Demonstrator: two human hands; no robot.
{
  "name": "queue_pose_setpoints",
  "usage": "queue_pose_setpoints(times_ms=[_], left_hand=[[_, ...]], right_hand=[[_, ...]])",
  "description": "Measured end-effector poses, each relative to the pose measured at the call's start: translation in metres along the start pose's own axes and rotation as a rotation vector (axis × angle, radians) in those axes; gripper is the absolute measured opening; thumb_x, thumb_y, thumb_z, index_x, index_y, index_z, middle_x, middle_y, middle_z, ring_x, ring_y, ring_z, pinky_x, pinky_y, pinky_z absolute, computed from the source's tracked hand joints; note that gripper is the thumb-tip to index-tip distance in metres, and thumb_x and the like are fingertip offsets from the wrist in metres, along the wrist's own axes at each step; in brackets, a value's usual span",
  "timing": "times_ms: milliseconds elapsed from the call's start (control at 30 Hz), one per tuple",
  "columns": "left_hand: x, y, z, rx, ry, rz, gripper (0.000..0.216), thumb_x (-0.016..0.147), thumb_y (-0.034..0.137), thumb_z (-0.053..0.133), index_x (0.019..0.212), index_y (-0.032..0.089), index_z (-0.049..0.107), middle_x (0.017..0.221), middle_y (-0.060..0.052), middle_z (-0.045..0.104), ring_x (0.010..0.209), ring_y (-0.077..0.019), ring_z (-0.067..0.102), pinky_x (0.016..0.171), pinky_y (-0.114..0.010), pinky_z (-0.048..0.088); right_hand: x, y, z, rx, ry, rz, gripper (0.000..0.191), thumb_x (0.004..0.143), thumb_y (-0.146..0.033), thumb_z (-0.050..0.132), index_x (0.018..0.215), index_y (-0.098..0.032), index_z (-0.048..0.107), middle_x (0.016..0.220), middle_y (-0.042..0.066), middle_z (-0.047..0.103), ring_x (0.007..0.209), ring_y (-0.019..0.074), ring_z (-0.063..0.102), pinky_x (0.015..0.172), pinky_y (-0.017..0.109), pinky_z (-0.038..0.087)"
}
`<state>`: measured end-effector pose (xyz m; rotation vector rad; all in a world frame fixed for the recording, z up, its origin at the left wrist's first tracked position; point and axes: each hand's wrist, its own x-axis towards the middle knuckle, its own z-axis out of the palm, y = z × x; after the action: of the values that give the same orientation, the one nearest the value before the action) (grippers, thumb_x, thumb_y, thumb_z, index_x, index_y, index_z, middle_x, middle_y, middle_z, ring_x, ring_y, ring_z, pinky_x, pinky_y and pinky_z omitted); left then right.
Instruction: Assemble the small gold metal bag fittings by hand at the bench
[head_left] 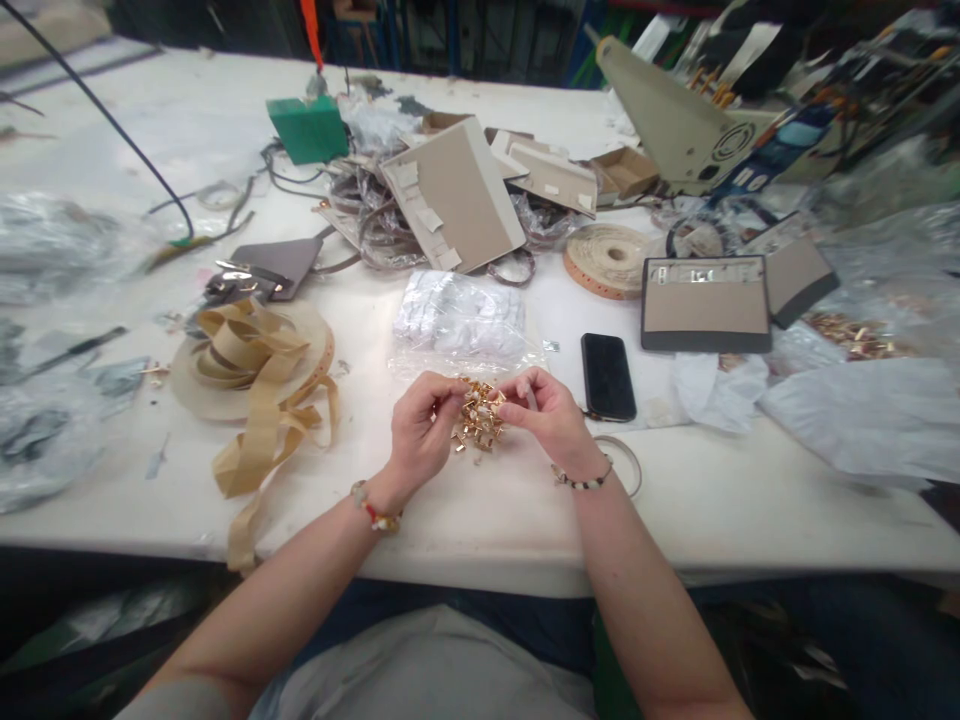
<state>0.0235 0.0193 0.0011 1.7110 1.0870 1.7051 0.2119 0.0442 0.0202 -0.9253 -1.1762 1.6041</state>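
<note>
My left hand point(421, 425) and my right hand point(546, 408) meet over a small pile of gold metal clasps point(477, 420) lying on the white table point(480, 520). Both hands have their fingers pinched at the top of the pile; the left fingertips seem to hold one small gold piece, and the right fingertips touch the pile's right side. What exactly sits between the fingers is too small to tell. A clear plastic bag of white pieces point(459, 318) lies just behind the pile.
A black phone point(607, 376) lies right of my hands. Tan strap coils point(255, 370) lie at left. Grey boards point(705, 303), a tape roll point(609, 258), cardboard pieces point(454, 195), a green box point(307, 128) and crumpled plastic bags point(847, 410) crowd the far and right sides.
</note>
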Motion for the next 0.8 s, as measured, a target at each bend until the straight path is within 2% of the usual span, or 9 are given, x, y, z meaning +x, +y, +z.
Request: queue_pose_setpoints(times_ms=[67,167,267,367,500,600,800], left_hand=[[-0.001,-0.0007,-0.0005,-0.011,-0.02,-0.015,0.014,0.095,0.017,0.06,0.099,0.023,0.071,0.085,-0.001,0.065,0.078,-0.0129,0.059,0.071,-0.027,0.045],[-0.0031,-0.0027,0.0003,-0.03,-0.057,-0.044,0.022,0.096,0.019,0.059,0.113,0.025,0.072,0.087,-0.002,0.066,0.079,-0.0135,0.06,0.072,-0.027,0.046],[-0.0047,-0.0037,0.0028,-0.132,-0.1,-0.12,0.035,0.096,0.021,0.059,0.13,0.028,0.061,0.085,0.0,0.064,0.073,-0.0111,0.057,0.067,-0.025,0.046],[-0.0054,-0.003,0.0054,-0.266,-0.148,-0.211,0.046,0.095,0.022,0.06,0.139,0.028,0.048,0.08,0.002,0.061,0.067,-0.0097,0.055,0.061,-0.021,0.046],[-0.0058,-0.0018,0.0066,-0.295,-0.165,-0.297,0.048,0.094,0.024,0.062,0.137,0.027,0.043,0.076,0.003,0.059,0.064,-0.0098,0.055,0.06,-0.021,0.047],[-0.0056,-0.0015,0.0066,-0.272,-0.158,-0.308,0.047,0.093,0.023,0.063,0.135,0.026,0.043,0.075,0.004,0.059,0.061,-0.0095,0.054,0.057,-0.021,0.046],[-0.0057,-0.0032,0.0063,-0.22,-0.142,-0.295,0.046,0.091,0.022,0.064,0.132,0.025,0.044,0.073,0.004,0.06,0.056,-0.0085,0.054,0.053,-0.02,0.043]], right_hand=[[-0.0003,-0.0002,0.0006,0.002,0.01,-0.012,0.047,0.066,-0.03,0.09,0.071,-0.023,0.044,0.089,-0.001,0.073,0.076,0.0141,0.063,0.075,0.03,0.052],[-0.0007,0.0001,0.0007,0.002,0.018,-0.039,0.046,0.067,-0.03,0.09,0.073,-0.023,0.045,0.092,0.0,0.073,0.08,0.0154,0.065,0.075,0.031,0.053],[-0.001,0.0021,-0.0002,-0.035,0.032,-0.071,0.046,0.067,-0.032,0.09,0.075,-0.023,0.045,0.095,0.001,0.074,0.083,0.0169,0.066,0.077,0.032,0.054],[-0.0016,0.0043,-0.001,-0.123,0.044,-0.108,0.045,0.07,-0.034,0.088,0.075,-0.023,0.045,0.098,0.003,0.074,0.083,0.018,0.066,0.076,0.033,0.053],[-0.0033,0.0028,0.0003,-0.256,0.059,-0.18,0.041,0.074,-0.032,0.084,0.076,-0.023,0.045,0.1,0.005,0.075,0.084,0.0187,0.066,0.074,0.033,0.051],[-0.0055,-0.0008,0.0026,-0.365,0.079,-0.255,0.036,0.076,-0.03,0.082,0.076,-0.024,0.046,0.099,0.005,0.076,0.084,0.0195,0.067,0.071,0.033,0.05],[-0.0089,-0.0043,0.0038,-0.527,0.07,-0.381,0.031,0.082,-0.028,0.077,0.074,-0.025,0.048,0.101,0.005,0.077,0.089,0.0226,0.07,0.08,0.039,0.054]])
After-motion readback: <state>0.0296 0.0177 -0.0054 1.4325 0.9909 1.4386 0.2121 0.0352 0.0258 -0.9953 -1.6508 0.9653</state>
